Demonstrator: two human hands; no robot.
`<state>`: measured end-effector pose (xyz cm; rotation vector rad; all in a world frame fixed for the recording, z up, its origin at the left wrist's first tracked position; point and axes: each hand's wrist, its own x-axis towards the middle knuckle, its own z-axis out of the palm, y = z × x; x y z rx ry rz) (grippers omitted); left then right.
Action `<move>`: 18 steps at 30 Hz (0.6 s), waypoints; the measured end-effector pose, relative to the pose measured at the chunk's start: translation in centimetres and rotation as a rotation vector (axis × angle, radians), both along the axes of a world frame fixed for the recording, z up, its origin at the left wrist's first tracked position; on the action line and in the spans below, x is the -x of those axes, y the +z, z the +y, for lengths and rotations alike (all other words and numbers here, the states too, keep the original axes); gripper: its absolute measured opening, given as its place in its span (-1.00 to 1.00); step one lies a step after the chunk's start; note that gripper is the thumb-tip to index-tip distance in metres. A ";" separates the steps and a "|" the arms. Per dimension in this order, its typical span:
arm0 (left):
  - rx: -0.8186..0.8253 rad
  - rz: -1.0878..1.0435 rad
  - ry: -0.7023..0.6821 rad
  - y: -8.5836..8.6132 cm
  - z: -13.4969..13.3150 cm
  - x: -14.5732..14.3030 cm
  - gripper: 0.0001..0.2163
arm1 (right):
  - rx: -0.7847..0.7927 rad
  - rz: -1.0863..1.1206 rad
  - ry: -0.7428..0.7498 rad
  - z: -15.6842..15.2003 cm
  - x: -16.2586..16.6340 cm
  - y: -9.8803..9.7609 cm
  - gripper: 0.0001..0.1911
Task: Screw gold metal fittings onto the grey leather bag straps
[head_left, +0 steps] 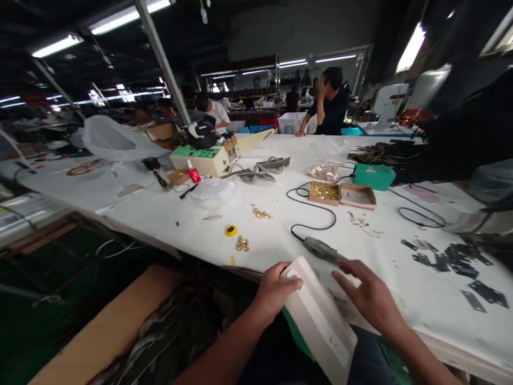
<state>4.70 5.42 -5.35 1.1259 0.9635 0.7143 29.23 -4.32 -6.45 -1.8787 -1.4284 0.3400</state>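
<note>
My left hand (276, 291) grips the upper end of a long cream piece (316, 315) with rounded corners, thumb on its face. A paler strip runs down the middle of the piece, with small marks near its lower end. The piece is tilted over my lap, in front of the table edge. To its right, my right hand (371, 297) is open, thumb and forefinger apart. Its fingertips are by the end of a grey corded hand tool (320, 248) on the table; whether they touch it I cannot tell.
Gold fittings (242, 244) lie loose near a yellow tape roll (231, 230). More fill a cardboard box (324, 202) beside a green power unit (373, 177). Dark plates (452, 259) spread at right. A cream machine (204, 158) and red bottle (193, 172) stand behind. A person (331, 104) is across the table.
</note>
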 end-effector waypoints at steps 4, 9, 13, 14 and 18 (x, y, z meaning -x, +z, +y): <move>0.276 -0.329 0.271 -0.7 -1.6 2.9 -0.49 | 0.260 0.365 -0.037 -4.4 2.1 -0.2 -0.32; 0.364 -0.357 0.444 -2.5 -3.6 5.7 -0.47 | 0.263 0.753 -0.156 -4.7 6.4 1.2 -0.18; 0.046 0.037 0.507 -3.4 -4.7 7.8 -0.37 | 0.301 0.877 -0.229 -2.6 7.6 3.1 -0.19; -0.103 0.166 0.520 -3.2 -5.0 8.4 -0.32 | 0.310 0.903 -0.214 -2.0 7.6 3.4 -0.21; -0.572 0.441 0.196 -0.8 -6.5 9.9 -0.09 | 0.366 1.033 -0.080 0.8 8.2 4.4 -0.28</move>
